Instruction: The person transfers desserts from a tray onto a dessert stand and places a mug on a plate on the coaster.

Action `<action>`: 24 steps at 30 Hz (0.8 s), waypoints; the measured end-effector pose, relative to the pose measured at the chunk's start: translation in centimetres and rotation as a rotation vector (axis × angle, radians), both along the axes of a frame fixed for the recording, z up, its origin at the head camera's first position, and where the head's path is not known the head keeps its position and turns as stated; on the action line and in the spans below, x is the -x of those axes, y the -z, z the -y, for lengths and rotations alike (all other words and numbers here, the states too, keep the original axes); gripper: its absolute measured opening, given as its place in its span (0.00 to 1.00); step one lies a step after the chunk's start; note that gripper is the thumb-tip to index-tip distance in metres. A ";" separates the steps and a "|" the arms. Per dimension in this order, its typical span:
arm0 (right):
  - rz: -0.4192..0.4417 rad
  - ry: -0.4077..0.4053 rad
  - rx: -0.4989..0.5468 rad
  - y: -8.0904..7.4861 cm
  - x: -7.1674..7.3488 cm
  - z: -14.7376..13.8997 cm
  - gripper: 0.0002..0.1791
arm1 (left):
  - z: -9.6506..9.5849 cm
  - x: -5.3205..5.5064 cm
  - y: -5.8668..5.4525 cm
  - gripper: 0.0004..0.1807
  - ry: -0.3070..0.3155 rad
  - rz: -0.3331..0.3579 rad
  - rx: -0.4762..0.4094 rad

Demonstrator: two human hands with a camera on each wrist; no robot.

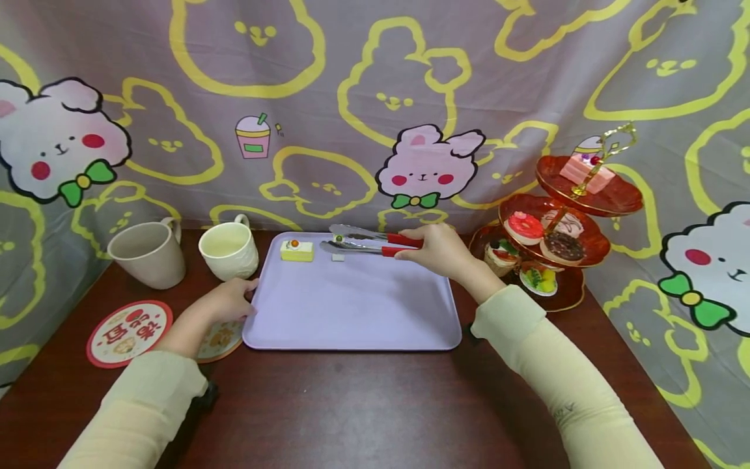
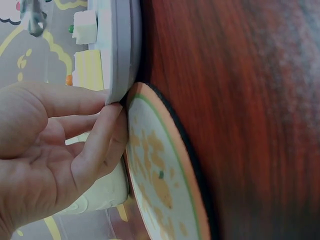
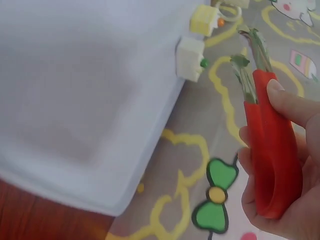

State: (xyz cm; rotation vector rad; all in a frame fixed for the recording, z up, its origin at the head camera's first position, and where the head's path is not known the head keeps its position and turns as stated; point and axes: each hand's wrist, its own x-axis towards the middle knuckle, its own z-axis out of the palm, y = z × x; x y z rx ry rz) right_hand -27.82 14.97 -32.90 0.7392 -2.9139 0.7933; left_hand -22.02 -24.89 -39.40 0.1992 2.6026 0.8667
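Note:
My left hand (image 1: 231,301) pinches the left rim of a lavender tray (image 1: 351,312) between thumb and fingers, as the left wrist view shows up close. In my right hand (image 1: 436,247) I grip metal tongs with red handles (image 3: 275,145). Their tips are parted, with nothing between them in the right wrist view. Just beyond the tips, a small white cake slice with a green topping (image 3: 190,59) stands on the tray; the tongs partly cover it in the head view. A yellow cake slice with an orange topping (image 1: 297,251) sits left of it.
Two mugs, one greyish (image 1: 149,254) and one cream (image 1: 230,251), stand left of the tray. Two round coasters, one red-rimmed (image 1: 130,333) and one orange-rimmed (image 2: 155,170), lie nearer. At right, a red tiered stand (image 1: 621,189) bears several cakes and tarts. A patterned cloth (image 1: 328,143) hangs behind.

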 end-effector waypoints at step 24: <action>-0.013 -0.024 -0.259 1.2 2.3 5.5 0.30 | -1.5 0.7 -0.8 0.41 0.018 0.007 0.026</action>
